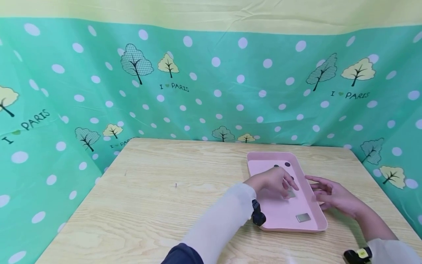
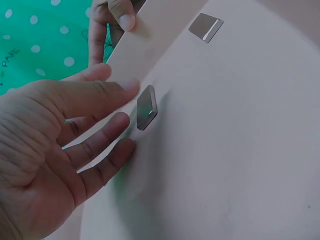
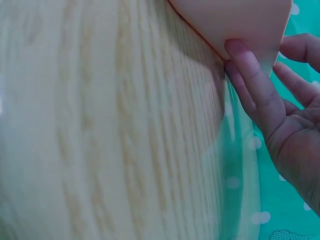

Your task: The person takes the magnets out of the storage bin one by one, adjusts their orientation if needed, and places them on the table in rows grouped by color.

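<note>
A pink rectangular tray [image 1: 283,220] stands on the table. Over its inside reaches my left hand [image 1: 275,181], fingers loosely bent and apart. Close beside its fingertips is a small flat silvery rectangular piece [image 2: 147,108], just beyond the thumb and fingers in the left wrist view, not between them. Another such piece [image 1: 303,217] lies on the tray floor toward the near right corner. Outside the tray, my right hand [image 1: 337,196] has its fingers extended against the right wall. Two of its fingers touch the wall's outer face low down in the right wrist view.
Several dark round discs [image 1: 287,164] lie in the tray's far part, some partly covered by the left hand. The wooden table [image 1: 148,205] extends to the left. A green dotted cloth [image 1: 204,73] hangs behind and at the sides.
</note>
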Action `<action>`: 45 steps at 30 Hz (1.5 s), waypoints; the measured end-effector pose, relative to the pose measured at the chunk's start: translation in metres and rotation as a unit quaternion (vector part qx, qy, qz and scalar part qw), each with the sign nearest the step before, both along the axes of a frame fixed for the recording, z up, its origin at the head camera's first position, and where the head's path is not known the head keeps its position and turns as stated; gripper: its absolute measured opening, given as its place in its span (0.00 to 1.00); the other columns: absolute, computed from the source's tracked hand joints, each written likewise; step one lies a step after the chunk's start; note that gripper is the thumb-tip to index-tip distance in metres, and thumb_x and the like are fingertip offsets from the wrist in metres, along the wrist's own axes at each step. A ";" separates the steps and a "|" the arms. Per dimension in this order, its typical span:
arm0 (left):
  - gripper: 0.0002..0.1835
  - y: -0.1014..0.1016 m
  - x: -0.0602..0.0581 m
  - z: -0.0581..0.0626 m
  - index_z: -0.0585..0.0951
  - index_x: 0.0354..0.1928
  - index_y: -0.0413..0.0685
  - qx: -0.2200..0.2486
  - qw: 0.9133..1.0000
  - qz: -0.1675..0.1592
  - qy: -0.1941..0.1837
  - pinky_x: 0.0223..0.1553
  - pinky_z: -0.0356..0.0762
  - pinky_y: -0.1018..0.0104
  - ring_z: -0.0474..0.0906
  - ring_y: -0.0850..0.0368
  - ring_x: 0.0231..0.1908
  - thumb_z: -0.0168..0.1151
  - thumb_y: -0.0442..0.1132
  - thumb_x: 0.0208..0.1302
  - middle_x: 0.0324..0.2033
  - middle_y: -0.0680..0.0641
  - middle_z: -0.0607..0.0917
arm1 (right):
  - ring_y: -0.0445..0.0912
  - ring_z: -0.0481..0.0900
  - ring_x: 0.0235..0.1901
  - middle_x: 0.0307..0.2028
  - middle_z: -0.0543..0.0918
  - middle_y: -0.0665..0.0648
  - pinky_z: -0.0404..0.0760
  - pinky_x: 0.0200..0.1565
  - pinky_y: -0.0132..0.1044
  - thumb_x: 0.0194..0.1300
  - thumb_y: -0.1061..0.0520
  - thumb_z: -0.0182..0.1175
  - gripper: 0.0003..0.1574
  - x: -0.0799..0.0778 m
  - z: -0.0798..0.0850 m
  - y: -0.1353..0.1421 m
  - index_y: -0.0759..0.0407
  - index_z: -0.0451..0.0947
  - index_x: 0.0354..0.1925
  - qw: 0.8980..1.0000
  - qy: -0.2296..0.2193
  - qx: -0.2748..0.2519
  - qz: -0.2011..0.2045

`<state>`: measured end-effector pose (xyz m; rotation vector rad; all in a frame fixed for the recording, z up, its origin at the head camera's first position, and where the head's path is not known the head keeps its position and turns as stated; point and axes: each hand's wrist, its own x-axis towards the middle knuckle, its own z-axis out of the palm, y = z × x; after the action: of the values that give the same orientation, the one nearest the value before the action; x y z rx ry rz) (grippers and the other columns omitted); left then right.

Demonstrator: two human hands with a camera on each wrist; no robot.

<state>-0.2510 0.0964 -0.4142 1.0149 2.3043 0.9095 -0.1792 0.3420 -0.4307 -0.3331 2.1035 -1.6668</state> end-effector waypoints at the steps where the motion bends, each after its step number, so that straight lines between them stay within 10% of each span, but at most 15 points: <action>1: 0.20 0.000 0.000 0.000 0.89 0.44 0.55 -0.004 1.000 -0.001 0.003 0.38 0.71 0.86 0.77 0.74 0.36 0.77 0.30 0.47 0.39 0.64 0.86 | 0.48 0.82 0.49 0.61 0.71 0.69 0.83 0.42 0.54 0.71 0.63 0.55 0.41 0.000 0.000 0.000 0.57 0.50 0.76 1.000 0.000 -0.003 0.001; 29: 0.19 0.005 0.002 -0.012 0.90 0.37 0.54 -0.048 0.998 -0.015 0.048 0.32 0.71 0.84 0.73 0.74 0.27 0.72 0.23 0.46 0.23 0.64 0.83 | 0.51 0.82 0.48 0.61 0.70 0.70 0.83 0.41 0.55 0.71 0.64 0.54 0.40 0.000 -0.001 0.001 0.56 0.51 0.76 1.000 0.002 -0.009 0.006; 45: 0.15 -0.007 -0.001 -0.013 0.90 0.35 0.51 0.006 1.000 0.011 0.004 0.33 0.74 0.83 0.75 0.74 0.27 0.72 0.24 0.48 0.22 0.63 0.83 | 0.46 0.82 0.48 0.60 0.71 0.70 0.84 0.41 0.53 0.71 0.63 0.55 0.40 0.000 0.001 0.000 0.56 0.51 0.75 1.000 0.001 0.008 -0.006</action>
<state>-0.2521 0.0898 -0.4271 1.0007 2.3239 0.9311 -0.1794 0.3415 -0.4298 -0.3185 2.1230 -1.6554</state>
